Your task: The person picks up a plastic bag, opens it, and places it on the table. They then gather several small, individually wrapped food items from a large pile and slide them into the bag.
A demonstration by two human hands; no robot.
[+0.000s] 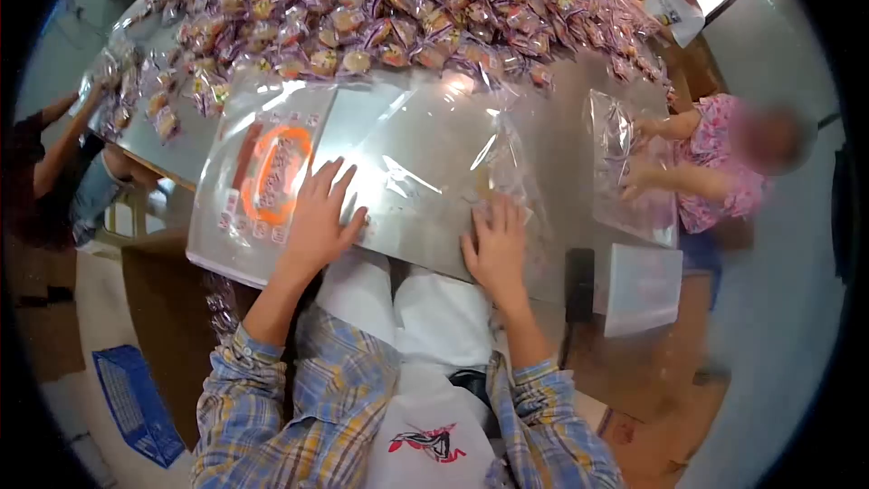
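My left hand lies flat with its fingers spread, at the right edge of a stack of transparent plastic bags printed with an orange oval and red lettering. My right hand also rests flat, fingers stretched out, on a transparent plastic bag near the table's front edge. Light glares off the film between both hands, so its outline is hard to follow. Neither hand grips anything. Beyond them, a large heap of small wrapped snacks in purple-and-transparent wrappers covers the back of the metal table.
At the right a person in a pink floral top handles another transparent bag. Another person in white stands farther back, and someone reaches in from the left. A blue box and cardboard boxes sit below.
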